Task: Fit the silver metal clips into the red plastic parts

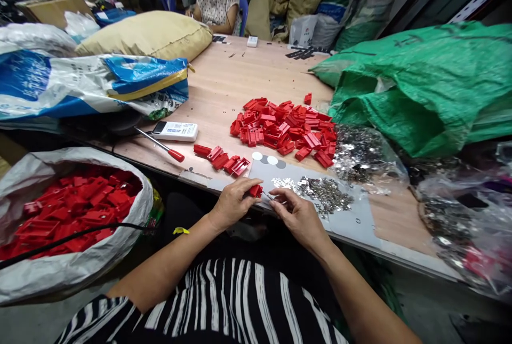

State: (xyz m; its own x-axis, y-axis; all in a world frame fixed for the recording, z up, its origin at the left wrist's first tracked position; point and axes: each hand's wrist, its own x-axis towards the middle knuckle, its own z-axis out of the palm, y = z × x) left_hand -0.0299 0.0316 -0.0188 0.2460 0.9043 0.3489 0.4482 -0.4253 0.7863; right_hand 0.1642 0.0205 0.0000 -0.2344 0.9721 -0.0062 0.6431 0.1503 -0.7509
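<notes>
My left hand (234, 202) pinches a small red plastic part (256, 190) at the table's front edge. Beside it, my right hand (298, 216) is closed on a thin metal piece (267, 195) whose tip points at the red part. Just beyond my hands a grey board (352, 221) carries a heap of small silver metal clips (320, 190). A short row of red parts (224, 159) lies left of the board. A big pile of the same red parts (286, 129) covers the middle of the wooden table (236, 80).
An open white sack (72, 274) of red parts stands at my left. A red-handled screwdriver (162, 146) and a white box (178, 130) lie on the table. A green sack (428, 82) and clear bags of clips (468, 216) crowd the right. Another person (218, 0) sits at the far end.
</notes>
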